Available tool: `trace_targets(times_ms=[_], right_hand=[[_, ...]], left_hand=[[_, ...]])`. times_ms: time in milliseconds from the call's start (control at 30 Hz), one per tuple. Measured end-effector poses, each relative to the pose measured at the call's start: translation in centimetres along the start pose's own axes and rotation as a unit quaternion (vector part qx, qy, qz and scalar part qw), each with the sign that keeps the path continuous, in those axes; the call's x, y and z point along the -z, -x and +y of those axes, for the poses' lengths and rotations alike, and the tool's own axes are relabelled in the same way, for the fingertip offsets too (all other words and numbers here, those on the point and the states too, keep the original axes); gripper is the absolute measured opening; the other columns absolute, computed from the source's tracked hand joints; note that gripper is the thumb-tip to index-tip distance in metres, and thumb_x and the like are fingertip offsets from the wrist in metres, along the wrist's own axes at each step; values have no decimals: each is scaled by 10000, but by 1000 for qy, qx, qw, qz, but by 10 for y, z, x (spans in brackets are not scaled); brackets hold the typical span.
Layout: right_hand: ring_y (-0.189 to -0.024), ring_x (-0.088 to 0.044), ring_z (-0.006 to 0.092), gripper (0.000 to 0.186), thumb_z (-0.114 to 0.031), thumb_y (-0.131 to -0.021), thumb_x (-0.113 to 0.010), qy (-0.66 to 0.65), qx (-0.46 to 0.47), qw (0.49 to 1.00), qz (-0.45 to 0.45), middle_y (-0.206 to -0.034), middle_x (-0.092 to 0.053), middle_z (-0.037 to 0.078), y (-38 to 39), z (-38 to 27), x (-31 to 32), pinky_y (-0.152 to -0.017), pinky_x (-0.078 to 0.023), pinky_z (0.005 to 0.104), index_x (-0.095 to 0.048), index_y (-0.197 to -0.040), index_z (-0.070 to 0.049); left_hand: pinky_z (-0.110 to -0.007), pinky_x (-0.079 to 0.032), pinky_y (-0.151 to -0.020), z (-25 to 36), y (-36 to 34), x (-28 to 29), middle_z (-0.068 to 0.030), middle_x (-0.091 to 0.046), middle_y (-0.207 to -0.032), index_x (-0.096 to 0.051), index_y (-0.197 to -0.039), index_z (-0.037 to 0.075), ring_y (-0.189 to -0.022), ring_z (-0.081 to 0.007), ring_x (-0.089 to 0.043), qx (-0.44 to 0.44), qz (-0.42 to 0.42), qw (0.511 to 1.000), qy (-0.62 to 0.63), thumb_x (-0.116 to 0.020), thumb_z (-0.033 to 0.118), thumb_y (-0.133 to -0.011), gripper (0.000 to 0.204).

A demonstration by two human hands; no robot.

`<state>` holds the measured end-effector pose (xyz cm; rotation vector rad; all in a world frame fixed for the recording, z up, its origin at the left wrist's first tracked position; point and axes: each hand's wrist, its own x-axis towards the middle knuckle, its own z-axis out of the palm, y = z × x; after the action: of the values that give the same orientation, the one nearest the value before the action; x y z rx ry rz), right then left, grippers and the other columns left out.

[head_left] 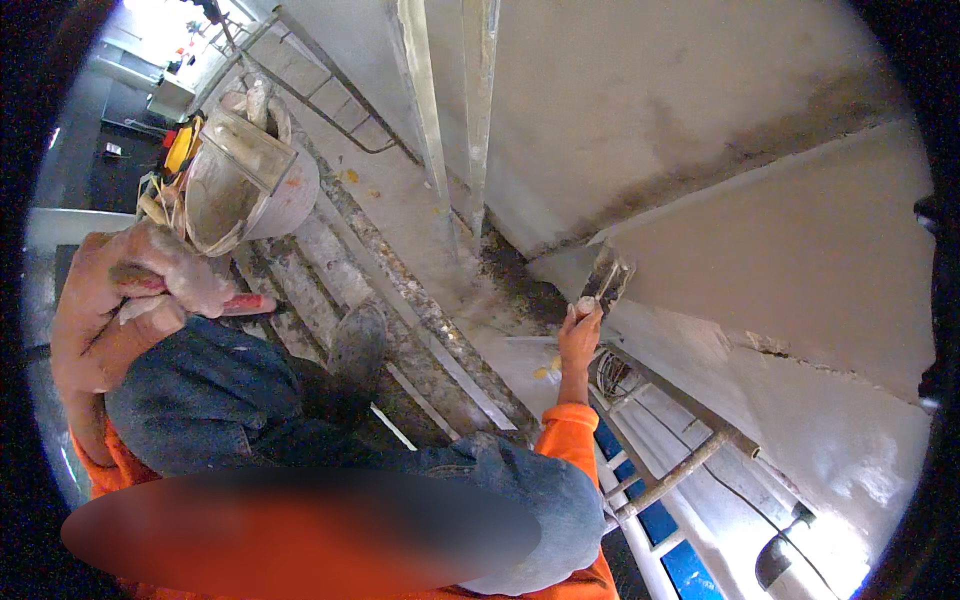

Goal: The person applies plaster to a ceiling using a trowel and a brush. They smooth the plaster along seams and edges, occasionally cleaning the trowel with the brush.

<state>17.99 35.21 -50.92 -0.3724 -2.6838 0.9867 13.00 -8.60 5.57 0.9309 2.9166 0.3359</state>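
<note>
While the right hand (580, 330) is gripping a plaster-caked steel trowel (607, 278) against the far grey wall (780, 250), the left hand (140, 285) is clenching a red-handled tool (245, 303); wet plaster is likely dropping onto the scaffold planks (400, 330), risking slips.

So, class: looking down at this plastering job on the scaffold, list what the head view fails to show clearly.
- Trowel blade: motion-blurred against the wall; its shape is unclear.
- Red-handled tool: the left hand covers its working end.
- Bucket: contents indistinct, partly behind a clear container.
- Lap area: hidden by a blurred patch.
- Right hand: fingers wrap the handle, facing away.
</note>
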Motion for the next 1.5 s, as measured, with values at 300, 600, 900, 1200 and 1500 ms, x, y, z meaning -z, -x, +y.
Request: trace_targets(times_ms=[300, 600, 900, 1200, 1500], right_hand=[[-945, -657, 531, 501, -256, -971, -688, 11, -93, 991, -100, -1090, -657, 311, 17, 44, -45, -726, -546, 566, -408, -1298, -1], [-1050, -654, 482, 618, -278, -973, -645, 98, -95, 981, -136, -1225, -616, 306, 36, 88, -80, -844, -568, 539, -325, -1386, 52], [-1046, -673, 395, 353, -185, -970, -577, 275, -75, 912, -294, -1122, -685, 180, 68, 66, 5, -857, -555, 498, -464, -1278, -54], [-947, -655, 410, 372, -257, -907, -667, 231, 40, 964, -123, -1006, -660, 195, 63, -68, 226, -804, -529, 520, -577, -1206, -55], [-833, -689, 234, 531, -212, -847, -726, 176, -76, 942, 275, -973, -673, 92, 174, -136, 353, -750, -588, 358, -558, -1325, -52]], left_hand=[[-355, -479, -889, 17, 14, 2, -106, -640, -988, -605, -957, 29, -943, -229, -630, 269, 44, 944, 187, -674, 251, -948, 232], [-329, -495, -831, -6, 6, 5, -99, -652, -929, -647, -931, 6, -880, -212, -649, 304, 47, 932, 191, -617, 278, -998, 282], [-378, -537, -782, 20, -11, 9, -115, -703, -967, -670, -966, 28, -855, -268, -697, 94, 22, 983, 154, -656, 231, -963, 204], [-396, -571, -791, 18, -57, -26, -115, -730, -1059, -627, -1124, 74, -942, -316, -730, -139, -28, 947, 287, -687, 144, -953, 194], [-415, -561, -882, 45, -106, -42, -116, -731, -1081, -676, -1117, 68, -1013, -320, -710, -240, -124, 883, 384, -584, 333, -1042, 290]])
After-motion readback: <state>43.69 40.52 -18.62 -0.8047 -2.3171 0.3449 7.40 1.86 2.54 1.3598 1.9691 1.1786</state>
